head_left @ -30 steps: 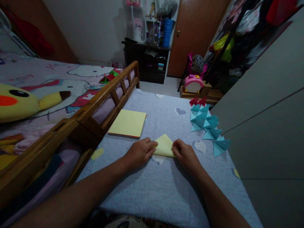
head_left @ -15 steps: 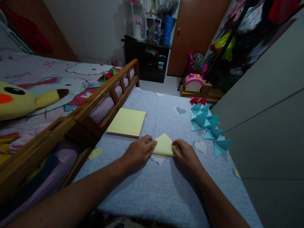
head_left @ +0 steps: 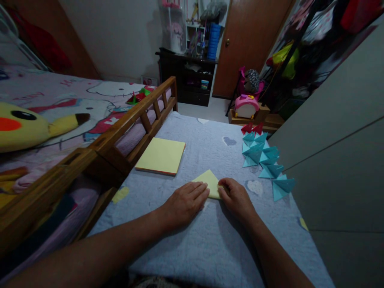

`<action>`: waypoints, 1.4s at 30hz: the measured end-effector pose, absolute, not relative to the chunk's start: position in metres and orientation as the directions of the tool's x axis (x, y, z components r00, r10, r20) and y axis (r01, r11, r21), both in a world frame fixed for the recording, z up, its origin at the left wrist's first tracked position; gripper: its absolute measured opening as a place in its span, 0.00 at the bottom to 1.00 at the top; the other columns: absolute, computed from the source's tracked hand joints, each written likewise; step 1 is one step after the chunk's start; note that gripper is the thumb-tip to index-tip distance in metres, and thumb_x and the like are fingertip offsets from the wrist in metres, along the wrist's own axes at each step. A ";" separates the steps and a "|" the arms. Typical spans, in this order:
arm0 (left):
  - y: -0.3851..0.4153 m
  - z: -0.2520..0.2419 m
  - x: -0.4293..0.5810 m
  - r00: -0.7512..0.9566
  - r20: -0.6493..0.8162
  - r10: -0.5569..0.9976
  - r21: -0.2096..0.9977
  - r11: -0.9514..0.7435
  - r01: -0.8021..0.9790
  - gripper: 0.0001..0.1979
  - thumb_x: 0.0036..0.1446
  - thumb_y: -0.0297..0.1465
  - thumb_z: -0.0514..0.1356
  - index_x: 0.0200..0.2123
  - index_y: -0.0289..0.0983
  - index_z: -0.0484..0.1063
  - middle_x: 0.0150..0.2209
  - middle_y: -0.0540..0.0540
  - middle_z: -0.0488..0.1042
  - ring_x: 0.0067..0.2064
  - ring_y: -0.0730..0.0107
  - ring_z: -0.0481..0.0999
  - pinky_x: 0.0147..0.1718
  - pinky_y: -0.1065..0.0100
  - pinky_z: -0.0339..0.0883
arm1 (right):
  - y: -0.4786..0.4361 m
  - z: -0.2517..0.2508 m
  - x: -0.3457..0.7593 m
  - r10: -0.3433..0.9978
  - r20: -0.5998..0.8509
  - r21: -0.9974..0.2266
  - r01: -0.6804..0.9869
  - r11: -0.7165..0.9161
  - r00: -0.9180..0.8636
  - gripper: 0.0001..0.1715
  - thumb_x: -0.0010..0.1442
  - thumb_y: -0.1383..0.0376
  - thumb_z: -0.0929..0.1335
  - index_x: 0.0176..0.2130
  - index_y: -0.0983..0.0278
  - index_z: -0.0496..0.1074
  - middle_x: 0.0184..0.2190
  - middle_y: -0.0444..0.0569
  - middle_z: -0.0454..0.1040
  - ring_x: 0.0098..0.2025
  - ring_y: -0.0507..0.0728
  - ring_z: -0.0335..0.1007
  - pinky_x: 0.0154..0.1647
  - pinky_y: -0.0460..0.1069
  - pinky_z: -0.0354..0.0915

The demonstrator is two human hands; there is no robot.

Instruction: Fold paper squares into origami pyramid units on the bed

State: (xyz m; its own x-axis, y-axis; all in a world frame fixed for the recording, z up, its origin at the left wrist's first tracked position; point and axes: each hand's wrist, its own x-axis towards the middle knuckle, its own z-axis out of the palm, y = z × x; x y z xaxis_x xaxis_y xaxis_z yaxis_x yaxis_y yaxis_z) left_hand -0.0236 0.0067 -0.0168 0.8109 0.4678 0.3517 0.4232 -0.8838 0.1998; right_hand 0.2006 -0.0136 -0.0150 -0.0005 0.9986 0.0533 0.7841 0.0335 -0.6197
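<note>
A folded yellow sheet of paper (head_left: 211, 180) lies on the blue quilted bedcover with its peak pointing away from me. My left hand (head_left: 189, 200) rests flat on the paper's left part, fingers stretched out along the near fold. At the right corner, the thumb and fingers of my right hand (head_left: 235, 196) pinch the paper. To the left is a square stack of paper (head_left: 162, 155), yellow on top with an orange-red edge below. Several folded light-blue paper pieces (head_left: 255, 151) stand at the right, and red folded pieces (head_left: 252, 128) sit behind them.
A wooden bed rail (head_left: 135, 116) runs along the left, with a yellow plush toy (head_left: 33, 128) on the bed beyond. A pale cabinet (head_left: 336, 160) borders the right side. Farther back are a pink toy case (head_left: 246, 107), a dark shelf unit (head_left: 186, 80) and a brown door (head_left: 252, 44).
My left hand has slid right across the paper and flattened out from a pinch at its left corner. My right hand stays at the right corner.
</note>
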 end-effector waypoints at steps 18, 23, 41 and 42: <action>0.009 -0.017 -0.023 0.820 0.322 0.473 0.227 -0.880 0.418 0.18 0.64 0.27 0.58 0.57 0.30 0.68 0.56 0.34 0.74 0.57 0.52 0.74 0.56 0.52 0.70 | -0.013 -0.011 0.202 0.999 0.010 -0.614 0.789 0.036 -0.038 0.12 0.61 0.63 0.63 0.42 0.63 0.73 0.39 0.52 0.78 0.40 0.60 0.73 0.43 0.53 0.64; 0.010 -0.018 -0.024 0.820 0.318 0.477 0.219 -0.878 0.426 0.19 0.65 0.29 0.57 0.58 0.30 0.67 0.58 0.33 0.73 0.58 0.52 0.73 0.58 0.52 0.69 | -0.012 -0.009 0.201 1.000 -0.011 -0.619 0.785 0.003 -0.013 0.14 0.61 0.63 0.63 0.43 0.64 0.74 0.40 0.53 0.78 0.41 0.60 0.73 0.43 0.53 0.65; 0.015 -0.016 -0.022 0.783 0.325 0.530 0.295 -0.844 0.449 0.14 0.68 0.32 0.55 0.53 0.33 0.70 0.55 0.37 0.74 0.55 0.54 0.72 0.55 0.53 0.69 | -0.012 -0.010 0.200 1.000 0.004 -0.625 0.781 0.000 0.003 0.14 0.61 0.62 0.63 0.43 0.63 0.74 0.40 0.53 0.78 0.41 0.60 0.73 0.43 0.54 0.65; 0.017 -0.017 -0.022 0.753 0.341 0.563 0.323 -0.823 0.468 0.12 0.68 0.31 0.54 0.51 0.34 0.71 0.54 0.38 0.74 0.54 0.55 0.72 0.54 0.54 0.68 | -0.012 -0.010 0.200 1.000 0.003 -0.622 0.783 -0.002 0.005 0.14 0.61 0.62 0.63 0.43 0.63 0.74 0.40 0.53 0.78 0.40 0.60 0.73 0.43 0.53 0.65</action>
State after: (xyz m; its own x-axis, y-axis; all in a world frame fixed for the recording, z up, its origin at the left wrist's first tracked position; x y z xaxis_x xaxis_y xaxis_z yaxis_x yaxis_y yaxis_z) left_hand -0.0222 0.0166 -0.0168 0.7531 0.5625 0.3411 0.4678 -0.8225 0.3234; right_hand 0.2001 -0.0119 -0.0101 0.0053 1.0000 0.0033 0.7833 -0.0021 -0.6216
